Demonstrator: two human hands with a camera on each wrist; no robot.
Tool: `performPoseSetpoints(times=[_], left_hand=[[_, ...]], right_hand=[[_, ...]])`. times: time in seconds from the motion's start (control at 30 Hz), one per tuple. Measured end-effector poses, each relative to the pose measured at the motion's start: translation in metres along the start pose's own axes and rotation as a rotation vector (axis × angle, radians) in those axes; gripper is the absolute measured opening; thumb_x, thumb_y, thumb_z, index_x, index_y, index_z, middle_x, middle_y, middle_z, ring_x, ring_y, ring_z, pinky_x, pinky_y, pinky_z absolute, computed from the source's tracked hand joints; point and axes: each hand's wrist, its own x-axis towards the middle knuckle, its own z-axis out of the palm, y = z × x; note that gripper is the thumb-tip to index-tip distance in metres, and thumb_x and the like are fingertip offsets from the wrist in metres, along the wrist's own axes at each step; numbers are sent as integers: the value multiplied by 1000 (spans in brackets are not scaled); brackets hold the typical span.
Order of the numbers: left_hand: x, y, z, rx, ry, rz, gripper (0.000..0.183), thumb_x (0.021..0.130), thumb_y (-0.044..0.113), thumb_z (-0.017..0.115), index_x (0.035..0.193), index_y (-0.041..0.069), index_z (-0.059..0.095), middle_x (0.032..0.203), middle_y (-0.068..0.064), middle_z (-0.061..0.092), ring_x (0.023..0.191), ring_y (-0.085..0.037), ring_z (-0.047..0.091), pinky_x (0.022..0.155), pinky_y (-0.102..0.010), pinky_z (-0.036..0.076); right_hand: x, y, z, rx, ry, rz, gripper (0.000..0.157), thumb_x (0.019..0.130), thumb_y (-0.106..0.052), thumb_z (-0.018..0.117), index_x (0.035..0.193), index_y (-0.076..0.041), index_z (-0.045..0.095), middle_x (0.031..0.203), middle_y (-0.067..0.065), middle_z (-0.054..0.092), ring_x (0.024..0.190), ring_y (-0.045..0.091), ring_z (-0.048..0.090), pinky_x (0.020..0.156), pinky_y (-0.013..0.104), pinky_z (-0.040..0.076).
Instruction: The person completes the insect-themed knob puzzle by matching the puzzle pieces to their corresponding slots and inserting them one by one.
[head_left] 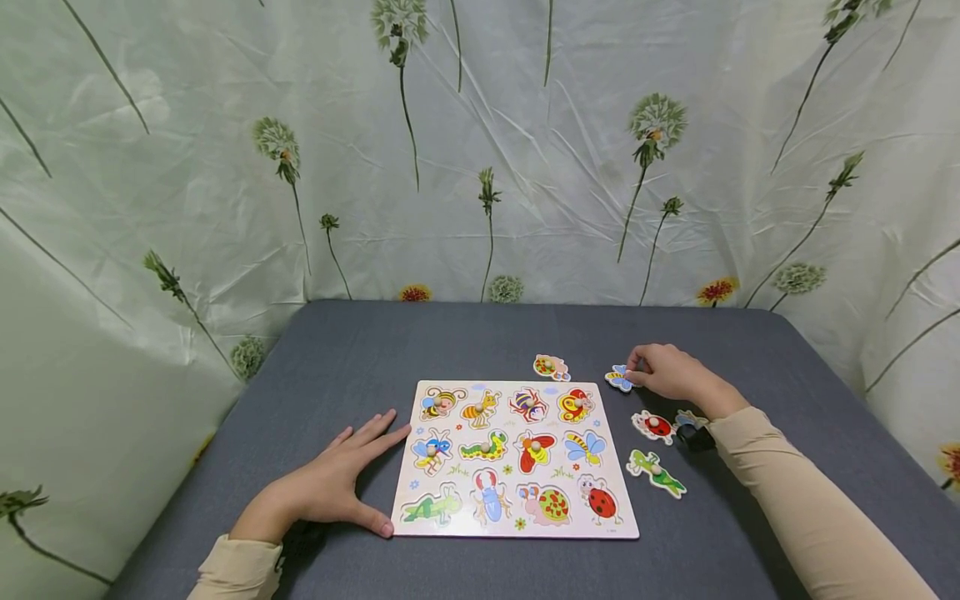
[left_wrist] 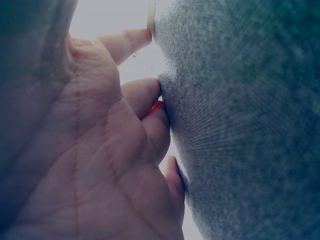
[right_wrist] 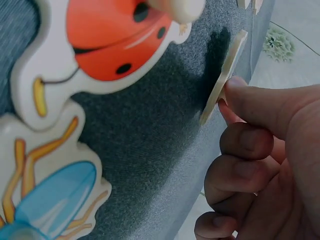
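With thumb and fingertips my right hand (head_left: 675, 377) pinches a blue-winged dragonfly puzzle piece (head_left: 618, 378), beyond the right back corner of the puzzle board (head_left: 467, 527). In the right wrist view the dragonfly piece (right_wrist: 223, 80) is tilted, seen edge-on, its shadow beside it on the cloth. My left hand (head_left: 330, 477) lies with fingers spread at the board's left edge, thumb at the near corner. Knobbed insect pieces, such as the caterpillar (head_left: 474, 451), sit in the board's upper rows. Its bottom row and the dragonfly recess (head_left: 584, 448) show printed pictures without knobs.
A snail piece (head_left: 548, 367) lies behind the board. Right of it lie a ladybug piece (head_left: 651, 425) and a grasshopper piece (head_left: 660, 477). A blue beetle piece (right_wrist: 55, 200) is partly under my right wrist in the head view. The grey table (head_left: 352, 342) ends at a flowered curtain (head_left: 450, 242).
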Motion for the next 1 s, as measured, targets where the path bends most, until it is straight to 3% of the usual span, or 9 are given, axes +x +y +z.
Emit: performPoseSetpoints(times=[0.4,0.67,1.0], left_hand=[[0,-1,0,-4,-3,-6,133,65,70,94,172,23,31,181,-18,16,164,-54,18,128,-78,11],[1,-2,1,-12,-8,-18,133,64,72,93,172,24,31,181,-17,16,165,-51,18,129,-77,10],[0,1,-1,-5,-9,-2,133,65,68,95,172,23,30,181,-18,16,164,-53,18,128,-78,11]], right_hand=[[-1,3,1,25,8,17,23,101,-27,74,92,-7,69,76,1,62,66,15,50,61,30,38],[0,10,1,108,5,15,19,101,-24,74,106,-5,75,71,0,57,65,15,46,61,29,37],[-1,9,7,161,-51,17,25,108,-21,64,117,2,68,76,1,53,69,16,46,66,32,36]])
